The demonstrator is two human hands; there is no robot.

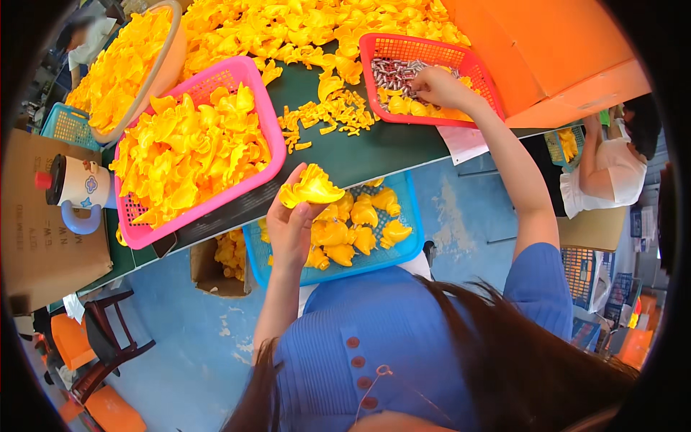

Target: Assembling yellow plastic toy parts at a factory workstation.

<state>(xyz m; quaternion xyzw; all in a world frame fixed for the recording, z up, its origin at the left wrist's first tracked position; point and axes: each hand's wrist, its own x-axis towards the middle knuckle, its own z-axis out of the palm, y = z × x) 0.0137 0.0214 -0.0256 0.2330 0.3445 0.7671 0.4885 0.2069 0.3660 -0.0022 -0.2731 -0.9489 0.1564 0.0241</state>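
My left hand (294, 223) is closed around a yellow moulded plastic piece (312, 186), held up above the front edge of the table. My right hand (440, 88) reaches into a red basket (425, 42) at the far right of the table. Its fingertips are bent down at small silver-and-reddish metal parts (392, 74); whether they pinch one is hidden. Yellow plastic pieces lie in the same basket, below the metal parts. Under my left hand, a blue basket (415, 216) at my lap holds several rounded yellow pieces (365, 210).
Left of my left hand stands a pink basket (276, 144) heaped with yellow pieces. Small yellow bits (338, 115) and a large yellow pile (288, 25) cover much of the green table (306, 155). An orange box (561, 50) borders the right; a cup (75, 183) stands left. Another person (612, 173) sits right.
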